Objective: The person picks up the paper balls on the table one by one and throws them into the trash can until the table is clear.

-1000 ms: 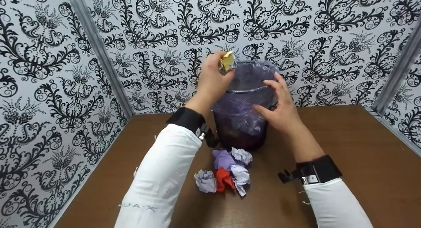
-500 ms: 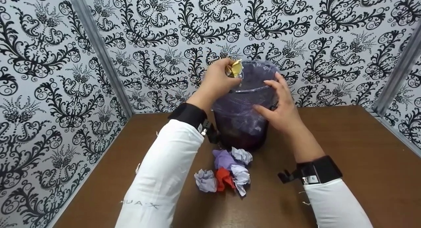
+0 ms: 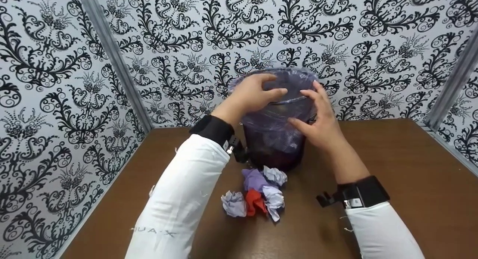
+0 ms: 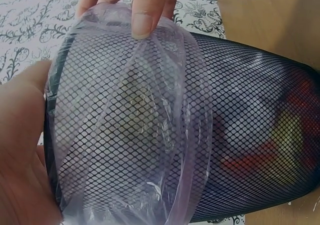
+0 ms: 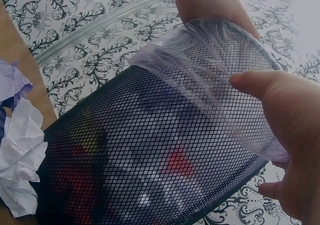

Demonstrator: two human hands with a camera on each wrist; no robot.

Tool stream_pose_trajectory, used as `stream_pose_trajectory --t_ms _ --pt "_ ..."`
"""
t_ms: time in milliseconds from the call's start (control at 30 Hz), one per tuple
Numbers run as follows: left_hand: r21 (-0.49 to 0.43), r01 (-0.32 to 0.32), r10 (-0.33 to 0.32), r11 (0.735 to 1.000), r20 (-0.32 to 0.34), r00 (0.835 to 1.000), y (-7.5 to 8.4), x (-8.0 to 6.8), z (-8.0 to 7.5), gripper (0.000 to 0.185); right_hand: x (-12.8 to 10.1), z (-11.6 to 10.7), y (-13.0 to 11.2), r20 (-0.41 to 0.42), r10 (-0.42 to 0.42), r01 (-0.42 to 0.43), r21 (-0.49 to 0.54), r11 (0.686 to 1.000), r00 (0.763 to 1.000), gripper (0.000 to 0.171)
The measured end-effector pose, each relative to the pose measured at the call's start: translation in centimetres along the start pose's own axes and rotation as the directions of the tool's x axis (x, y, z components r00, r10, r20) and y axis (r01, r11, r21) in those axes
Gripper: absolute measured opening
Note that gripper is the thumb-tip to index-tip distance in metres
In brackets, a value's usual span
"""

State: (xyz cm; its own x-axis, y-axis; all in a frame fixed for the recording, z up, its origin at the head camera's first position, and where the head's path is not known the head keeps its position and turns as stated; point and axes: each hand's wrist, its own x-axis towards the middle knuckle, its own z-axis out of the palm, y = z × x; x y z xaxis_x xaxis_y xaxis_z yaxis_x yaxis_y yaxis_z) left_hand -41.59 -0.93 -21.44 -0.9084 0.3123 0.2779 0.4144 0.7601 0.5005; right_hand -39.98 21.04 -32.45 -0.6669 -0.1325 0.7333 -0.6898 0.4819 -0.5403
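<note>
A dark mesh wastebasket (image 3: 274,150) stands upright on the table, a thin purple plastic liner (image 4: 185,135) folded over its rim. Over the mouth hovers my left hand (image 3: 254,93), thumb and fingers parted with nothing between them. My right hand (image 3: 323,121) holds the basket's right side near the rim, its thumb (image 5: 250,81) pressed on the liner from outside. Inside, a faint yellowish crumpled paper (image 4: 137,110) shows through the upper mesh. Red, yellow and white papers (image 5: 180,162) show through lower down.
Just in front of the basket lies a cluster of crumpled paper balls: a purple one (image 3: 254,180), a red one (image 3: 255,203), a grey one (image 3: 233,204) and two whitish ones (image 3: 274,200). A patterned wall (image 3: 186,46) rises behind the brown table (image 3: 392,169).
My left hand has moved right over the basket's mouth and let go of the yellow crumpled paper, which has dropped inside. The right hand has stayed on the rim.
</note>
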Motion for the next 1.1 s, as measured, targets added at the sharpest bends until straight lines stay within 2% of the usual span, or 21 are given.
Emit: stream_pose_trajectory --t_ms 133,233,333,433,533,600,667,733,800,933,1033,1100 --pt "0.019 -0.057 0.057 0.998 -0.010 0.998 0.0 -0.6 -0.3 0.076 0.1 -0.1 0.0 -0.010 -0.016 0.016 -0.007 1.000 1.000 0.073" --pt "-0.001 -0.137 0.136 0.991 -0.060 0.989 -0.3 -1.4 -0.7 0.072 0.1 0.0 0.0 -0.012 -0.021 0.021 -0.004 1.000 1.000 0.074" --pt "-0.032 -0.224 0.218 0.974 -0.127 0.968 -0.7 -2.5 -1.3 0.064 0.0 0.1 -0.1 -0.009 -0.020 0.020 -0.001 1.000 1.000 0.074" --pt "-0.031 -0.311 0.299 0.950 -0.206 0.932 -1.2 -4.0 -2.1 0.053 0.0 0.1 -0.2 -0.002 -0.015 0.015 -0.002 1.000 1.000 0.075" --pt "-0.001 -0.354 0.341 0.935 -0.267 0.901 -1.9 -5.6 -2.7 0.046 0.0 0.1 -0.3 0.003 -0.001 0.001 -0.003 1.000 1.000 0.075" --pt "0.005 -0.356 0.343 0.934 -0.282 0.896 -2.6 -6.8 -2.9 0.043 -0.1 0.1 -0.4 0.006 0.004 -0.004 -0.002 1.000 1.000 0.074" --pt "0.018 -0.351 0.342 0.936 -0.277 0.898 -3.3 -7.8 -3.0 0.040 -0.1 0.1 -0.4 0.006 0.010 -0.010 -0.001 1.000 1.000 0.074" --pt "0.028 -0.342 0.338 0.939 -0.252 0.907 -4.2 -8.8 -2.9 0.036 -0.1 0.1 -0.4 0.008 0.013 -0.013 0.002 1.000 1.000 0.074" --pt "0.024 -0.321 0.319 0.947 -0.203 0.926 -5.2 -9.9 -2.6 0.033 -0.2 0.1 -0.4 0.011 0.013 -0.013 0.007 1.000 1.000 0.074" --pt "0.035 -0.236 0.237 0.971 -0.056 0.970 -7.5 -11.9 -1.4 0.034 -0.3 0.1 -0.4 0.018 0.016 -0.017 0.010 1.000 1.000 0.074" --pt "0.107 -0.184 0.176 0.977 0.079 0.981 -9.2 -13.0 -0.2 0.046 -0.2 -0.1 -0.5 0.020 0.025 -0.025 0.013 1.000 0.999 0.074" --pt "0.154 -0.162 0.135 0.975 0.170 0.976 -10.2 -13.8 0.8 0.054 -0.2 -0.2 -0.5 0.019 0.035 -0.035 0.016 0.999 0.999 0.075"
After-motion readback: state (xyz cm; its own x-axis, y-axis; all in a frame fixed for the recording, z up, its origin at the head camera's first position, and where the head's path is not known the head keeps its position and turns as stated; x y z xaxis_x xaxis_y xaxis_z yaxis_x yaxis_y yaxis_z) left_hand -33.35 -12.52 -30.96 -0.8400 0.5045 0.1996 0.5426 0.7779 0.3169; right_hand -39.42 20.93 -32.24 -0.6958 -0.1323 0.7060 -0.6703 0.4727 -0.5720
